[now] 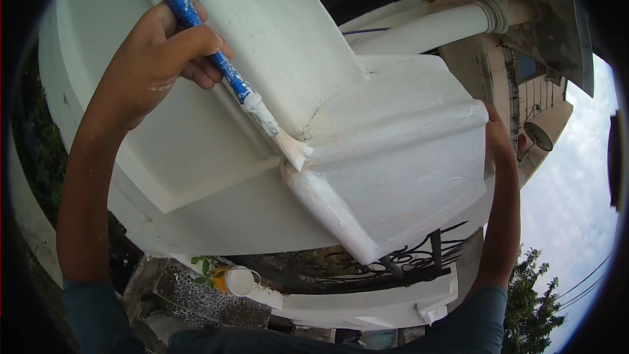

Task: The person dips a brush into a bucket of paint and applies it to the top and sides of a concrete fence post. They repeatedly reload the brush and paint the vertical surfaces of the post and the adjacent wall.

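My left hand (173, 52) is closed around the blue, paint-spattered handle of a paintbrush (240, 83). The brush slants down to the right, and its white-coated bristles touch the corner of a white moulded block (400, 157) where it meets a white wall (262, 33). Wet-looking white paint shows along the block's near edge, with a small brownish patch below the bristles. At the block's far right edge is my right hand (499, 132), against its side; most of its fingers are hidden behind the edge.
Below stand a yellow-and-white paint bucket (240, 280) and a leafy plant (205, 271). Black wrought-iron railing (436, 249) runs under the block. A white pipe-like column (432, 26) is at the upper right, with a satellite dish (538, 136) farther off.
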`<action>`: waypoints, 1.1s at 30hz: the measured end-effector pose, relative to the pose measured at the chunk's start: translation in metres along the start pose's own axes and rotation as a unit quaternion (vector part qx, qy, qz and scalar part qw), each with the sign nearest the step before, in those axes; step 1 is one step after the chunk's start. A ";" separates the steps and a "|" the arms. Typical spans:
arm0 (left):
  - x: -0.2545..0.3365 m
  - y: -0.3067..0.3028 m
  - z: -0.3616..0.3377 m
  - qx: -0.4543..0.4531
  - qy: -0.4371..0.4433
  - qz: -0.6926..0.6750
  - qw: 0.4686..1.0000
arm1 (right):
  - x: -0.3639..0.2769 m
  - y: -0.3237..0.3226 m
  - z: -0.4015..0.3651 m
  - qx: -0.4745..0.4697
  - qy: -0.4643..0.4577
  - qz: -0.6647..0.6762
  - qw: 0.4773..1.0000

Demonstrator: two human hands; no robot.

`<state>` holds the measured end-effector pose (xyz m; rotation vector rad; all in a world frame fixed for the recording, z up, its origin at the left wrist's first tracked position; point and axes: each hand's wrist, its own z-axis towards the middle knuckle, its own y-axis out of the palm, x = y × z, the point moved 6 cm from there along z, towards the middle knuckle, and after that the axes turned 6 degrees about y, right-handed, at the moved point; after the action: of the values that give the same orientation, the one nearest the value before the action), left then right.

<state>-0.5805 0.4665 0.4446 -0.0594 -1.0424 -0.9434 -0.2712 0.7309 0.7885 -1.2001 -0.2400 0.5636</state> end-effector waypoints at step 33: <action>0.060 0.051 0.017 -0.216 0.136 -0.272 0.928 | 0.011 -0.004 0.005 -0.009 0.015 0.079 0.997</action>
<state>-0.5474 0.4680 0.5179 -0.0017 -0.5793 -1.6291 -0.2636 0.7396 0.7926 -1.2516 -0.1249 0.6820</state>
